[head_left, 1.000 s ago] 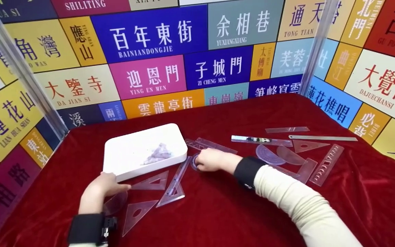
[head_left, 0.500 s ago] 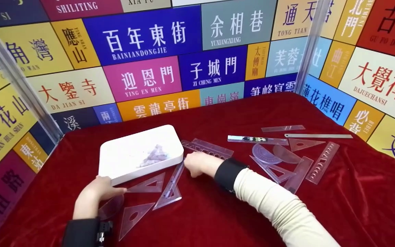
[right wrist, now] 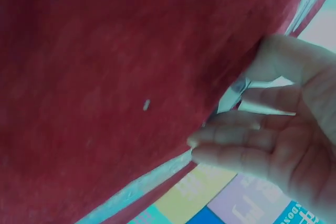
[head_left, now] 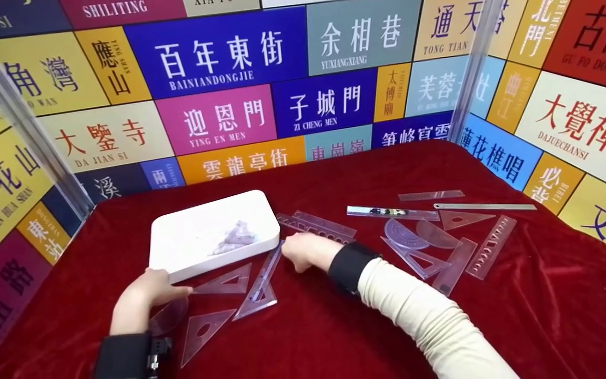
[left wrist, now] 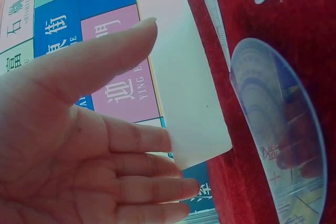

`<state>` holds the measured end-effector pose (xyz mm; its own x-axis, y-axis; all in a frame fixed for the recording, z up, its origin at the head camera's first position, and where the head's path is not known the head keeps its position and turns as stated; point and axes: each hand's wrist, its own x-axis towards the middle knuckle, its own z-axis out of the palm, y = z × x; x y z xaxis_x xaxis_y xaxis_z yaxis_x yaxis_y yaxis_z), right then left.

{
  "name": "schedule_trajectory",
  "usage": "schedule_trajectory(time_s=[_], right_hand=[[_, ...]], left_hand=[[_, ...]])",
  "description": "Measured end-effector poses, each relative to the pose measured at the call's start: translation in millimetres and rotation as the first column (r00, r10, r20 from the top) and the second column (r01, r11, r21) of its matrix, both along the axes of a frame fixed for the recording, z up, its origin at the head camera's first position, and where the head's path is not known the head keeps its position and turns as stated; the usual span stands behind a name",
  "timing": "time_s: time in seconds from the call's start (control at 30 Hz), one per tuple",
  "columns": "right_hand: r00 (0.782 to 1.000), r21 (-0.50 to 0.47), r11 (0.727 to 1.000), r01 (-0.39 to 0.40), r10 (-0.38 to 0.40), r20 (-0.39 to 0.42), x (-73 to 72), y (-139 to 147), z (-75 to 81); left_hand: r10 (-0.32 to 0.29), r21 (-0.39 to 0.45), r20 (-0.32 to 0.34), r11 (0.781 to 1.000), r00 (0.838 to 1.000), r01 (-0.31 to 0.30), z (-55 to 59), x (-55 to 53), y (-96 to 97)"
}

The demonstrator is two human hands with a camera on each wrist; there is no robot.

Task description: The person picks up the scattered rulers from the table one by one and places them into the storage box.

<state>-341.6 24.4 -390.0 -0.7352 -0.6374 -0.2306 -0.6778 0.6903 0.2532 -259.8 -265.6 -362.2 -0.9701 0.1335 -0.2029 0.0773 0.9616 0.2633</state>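
My left hand (head_left: 142,292) is at the near-left corner of a white box (head_left: 177,231), with fingers straight and thumb spread in the left wrist view. Beside it lies a clear half-round protractor (left wrist: 278,129). My right hand (head_left: 303,251) is low over the cloth at the box's right corner, its fingers bent toward the cloth in the right wrist view. A small clear piece shows between thumb and fingers there; whether it is held cannot be told. Close by lie a long clear ruler (head_left: 269,271), a set square (head_left: 229,281) and stencil rulers (head_left: 324,226).
Red cloth (head_left: 334,326) covers the table. On the right lie a protractor (head_left: 405,235), a set square (head_left: 421,263), a steel ruler (head_left: 484,207), a patterned ruler (head_left: 392,212) and a stencil ruler (head_left: 491,247). Another set square (head_left: 203,334) lies in front.
A round blue-marked protractor was visible by my right fingers a second ago; it no longer shows. My right hand has turned and drawn slightly nearer. The left hand stays at the box corner.
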Motion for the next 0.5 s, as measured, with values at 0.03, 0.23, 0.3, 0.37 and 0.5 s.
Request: schedule_trajectory(time_s=[0.03,0.23,0.3,0.37,0.5], right_hand=[[1.0,-0.008,1.0,-0.001,0.001,0.015,-0.4,2,0.5],[0.999,-0.036,0.999,-0.04,0.041,0.012,0.7,13,-2.8],[0.997,-0.021,0.997,-0.072,0.071,-0.021,3.2,15,-5.0],[0.993,-0.004,0.994,-0.108,0.108,-0.055,5.3,16,-6.8],[0.984,-0.035,0.987,-0.157,0.153,-0.086,5.7,20,-7.1]], left_hand=[[0.0,0.001,0.003,1.0,1.0,0.0,-0.3,0.0,-0.2],[0.012,0.008,0.003,1.0,1.0,-0.012,-1.3,-0.1,-0.1],[0.017,0.01,0.003,1.0,1.0,-0.017,-1.2,0.1,0.2],[0.014,0.011,0.004,1.0,1.0,-0.014,-1.1,0.0,0.3],[0.004,0.005,0.004,1.0,1.0,-0.004,-0.2,-0.2,-0.2]])
